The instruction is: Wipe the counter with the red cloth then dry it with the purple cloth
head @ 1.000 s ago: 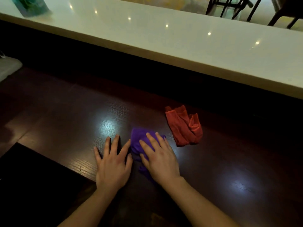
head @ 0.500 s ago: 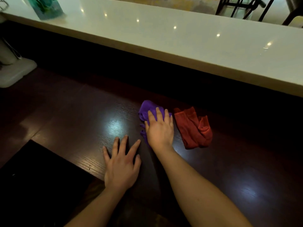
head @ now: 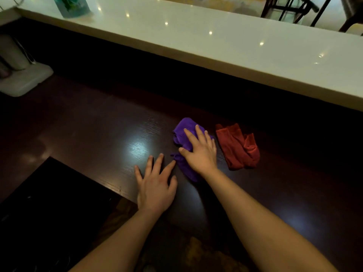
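Observation:
My right hand [head: 200,152] presses flat on the crumpled purple cloth [head: 183,129] on the dark wooden counter [head: 102,134]. Part of the purple cloth sticks out beyond my fingers and part trails under my wrist. The red cloth [head: 238,147] lies bunched just right of that hand, untouched. My left hand [head: 155,183] rests flat on the counter near its front edge, fingers spread, holding nothing.
A raised white ledge [head: 216,42] runs along the back, with a teal container [head: 71,5] at its far left. A grey stand [head: 21,75] sits at the counter's left end. Chair legs [head: 290,6] show beyond the ledge. The counter's front edge steps back at lower left.
My right hand slid the purple cloth away from me, from beside my left hand up to next to the red cloth. My left hand stayed flat in place.

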Motion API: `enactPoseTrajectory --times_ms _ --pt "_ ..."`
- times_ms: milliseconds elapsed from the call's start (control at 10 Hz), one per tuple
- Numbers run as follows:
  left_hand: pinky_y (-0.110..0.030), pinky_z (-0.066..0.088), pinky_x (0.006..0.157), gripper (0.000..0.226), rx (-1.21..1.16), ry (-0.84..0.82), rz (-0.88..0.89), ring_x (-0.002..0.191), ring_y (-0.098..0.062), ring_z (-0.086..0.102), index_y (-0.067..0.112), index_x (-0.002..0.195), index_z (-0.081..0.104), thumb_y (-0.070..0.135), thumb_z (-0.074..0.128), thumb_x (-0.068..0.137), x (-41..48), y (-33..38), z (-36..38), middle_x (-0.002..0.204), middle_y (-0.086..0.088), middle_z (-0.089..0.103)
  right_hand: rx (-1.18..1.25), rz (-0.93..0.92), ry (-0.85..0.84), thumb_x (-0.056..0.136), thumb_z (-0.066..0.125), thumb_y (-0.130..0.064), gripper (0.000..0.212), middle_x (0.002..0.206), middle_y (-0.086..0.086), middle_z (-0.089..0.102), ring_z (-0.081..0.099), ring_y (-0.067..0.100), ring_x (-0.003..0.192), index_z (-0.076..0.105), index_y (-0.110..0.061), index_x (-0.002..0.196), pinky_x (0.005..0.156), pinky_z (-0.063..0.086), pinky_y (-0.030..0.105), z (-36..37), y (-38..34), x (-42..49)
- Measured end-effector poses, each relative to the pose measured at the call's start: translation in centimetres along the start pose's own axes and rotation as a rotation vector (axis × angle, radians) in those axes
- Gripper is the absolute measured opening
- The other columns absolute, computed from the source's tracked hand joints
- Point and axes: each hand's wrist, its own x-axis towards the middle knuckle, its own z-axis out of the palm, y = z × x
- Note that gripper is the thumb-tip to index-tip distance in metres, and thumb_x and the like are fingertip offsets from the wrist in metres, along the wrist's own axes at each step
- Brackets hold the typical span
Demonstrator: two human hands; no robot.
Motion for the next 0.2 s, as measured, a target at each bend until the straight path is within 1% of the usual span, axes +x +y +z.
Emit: enactPoseTrajectory --times_ms 100,200 --pt "-0.059 0.0 0.117 0.049 -0.127 -0.046 -0.023 0.15 -0.021 0.012 0.046 0.137 0.047 0.045 0.049 0.088 0.2 -0.4 -1.1 0.159 0.005 0.03 0.002 -0.042 0.033 0.087 0.061 -0.046 0.068 0.163 -0.002 0.014 0.009 0.026 0.15 0.033 -0.035 0.148 0.121 0.006 0.046 -1.0 0.3 -0.9" --pt "-0.053 0.004 0.117 0.044 -0.115 -0.128 -0.021 0.148 -0.015 0.014 0.043 0.135 0.049 0.047 0.047 0.091 0.8 -0.8 -2.3 0.158 0.009 0.03 -0.15 -0.042 0.119 0.085 0.062 -0.049 0.072 0.162 0.005 0.019 0.014 0.028 0.148 0.034 -0.028 0.148 0.121 0.006 0.047 -1.5 0.4 -2.5"
